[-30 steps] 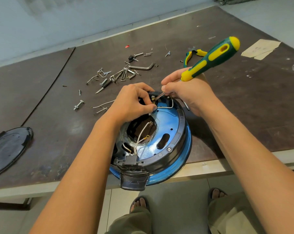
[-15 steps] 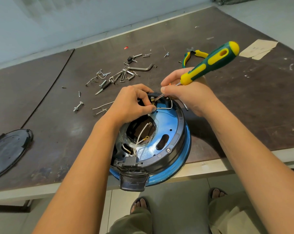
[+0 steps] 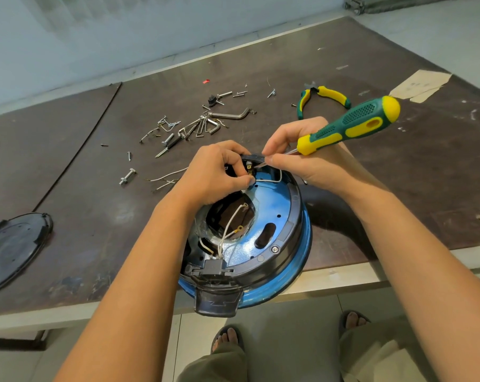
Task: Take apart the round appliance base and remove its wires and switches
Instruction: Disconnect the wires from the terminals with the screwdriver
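Note:
The round appliance base (image 3: 282, 244), blue metal with a black plastic ring, lies open side up at the table's front edge, partly overhanging it. White wires (image 3: 230, 227) with ring terminals run from a black connector block (image 3: 215, 267) near me. My left hand (image 3: 214, 172) pinches a white wire by a small switch terminal (image 3: 250, 169) at the far rim. My right hand (image 3: 302, 158) grips a green and yellow screwdriver (image 3: 351, 124), its tip pressed at that same terminal.
Loose screws, bolts and hex keys (image 3: 194, 128) lie scattered behind the base. Green and yellow pliers (image 3: 324, 99) rest further back right. Two cut white wires (image 3: 167, 179) lie left of the base. A black round cover (image 3: 13, 246) sits at the table's left edge. My sandalled feet show below.
The screwdriver handle has dropped lower and tilted flatter. Both hands stay at the far rim terminal, and the left fingers have shifted slightly on the wire.

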`<state>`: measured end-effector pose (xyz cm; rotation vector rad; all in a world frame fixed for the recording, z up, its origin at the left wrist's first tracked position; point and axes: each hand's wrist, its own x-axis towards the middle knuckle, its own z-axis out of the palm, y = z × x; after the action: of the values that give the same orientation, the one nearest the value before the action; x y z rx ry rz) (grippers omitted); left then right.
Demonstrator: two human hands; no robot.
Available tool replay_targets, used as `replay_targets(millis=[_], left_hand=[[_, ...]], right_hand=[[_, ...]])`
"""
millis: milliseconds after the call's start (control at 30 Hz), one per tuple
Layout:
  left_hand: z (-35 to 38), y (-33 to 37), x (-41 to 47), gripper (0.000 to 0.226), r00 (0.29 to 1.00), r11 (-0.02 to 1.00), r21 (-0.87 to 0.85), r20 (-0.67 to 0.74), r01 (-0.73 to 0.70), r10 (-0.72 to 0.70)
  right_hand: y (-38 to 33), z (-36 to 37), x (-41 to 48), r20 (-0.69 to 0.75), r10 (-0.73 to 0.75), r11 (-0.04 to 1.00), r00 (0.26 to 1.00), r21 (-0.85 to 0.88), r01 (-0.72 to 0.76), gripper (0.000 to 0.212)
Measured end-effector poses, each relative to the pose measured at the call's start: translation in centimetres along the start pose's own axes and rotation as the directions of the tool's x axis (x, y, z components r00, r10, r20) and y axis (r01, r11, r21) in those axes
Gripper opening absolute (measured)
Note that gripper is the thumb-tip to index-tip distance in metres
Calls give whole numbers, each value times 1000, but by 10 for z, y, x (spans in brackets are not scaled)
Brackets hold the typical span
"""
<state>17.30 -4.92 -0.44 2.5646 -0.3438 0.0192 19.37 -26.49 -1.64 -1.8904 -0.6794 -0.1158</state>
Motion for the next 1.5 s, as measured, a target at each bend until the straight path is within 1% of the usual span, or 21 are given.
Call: replay_targets(millis=[133,267,467,667,867,1067,1200,1433,1500], left_hand=[[0,0,0,16,1000,1000,-2,-2,-7,7],[2,1,1,16,1000,1000,3,-2,7,-7],[2,0,1,18,1000,1000,28,-20,14,-14],[2,2,0,25,1000,999,37,-26,7,-6],[1,4,-1,23,1000,999,31,-22,18,-17],[1,5,-1,22,999,1000,17,-28,19,-19],[2,5,-1,22,999,1000,-3,-25,23,-23],[2,4,-1,23,999,999,22,-33,26,-26],[2,3,0,24,999,999,38,-33,31,-29]], right_hand=[[-3,1,0,24,-17,999,1000,-30,18,11],[-5,1,0,45,-19,999,999,-46,21,7],[-5,-1,1,68,-22,998,997,-62,27,9],[-1,3,4,-26,73,997,997,-12,-73,6],[2,4,7,-53,177,983,983,49,-174,10],[2,-2,4,20,62,998,998,26,-63,6],[-2,-2,2,44,-22,1000,999,-5,22,13],[-11,-1,2,123,-65,996,990,-59,73,14],[-14,2,3,119,-69,995,990,-67,78,13]])
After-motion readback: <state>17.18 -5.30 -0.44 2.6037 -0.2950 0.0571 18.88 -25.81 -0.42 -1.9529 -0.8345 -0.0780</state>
